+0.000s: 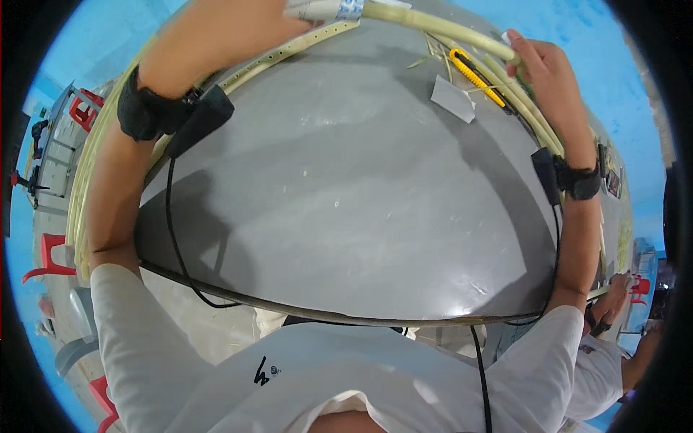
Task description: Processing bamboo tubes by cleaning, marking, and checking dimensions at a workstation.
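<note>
Head view shows a grey tabletop (325,216), with a pale green rod (442,26) above its far edge. Over the tabletop's far left, the left hand (256,29) is cut off and its grip cannot be told; over its far right, the right hand (546,68) pinches the rod's end. Upon the tabletop's far-right part lie a yellow cutter (476,76) and, just beside, a pale flat scrap (452,99).

Up top, blue print (351,9) crosses the white wrap (321,10) on the pale green strip (433,26), and down on the wearer's white shirt (346,368) sits a bold black mark (260,372) beside a tiny emblem (274,371), hard to read.
</note>
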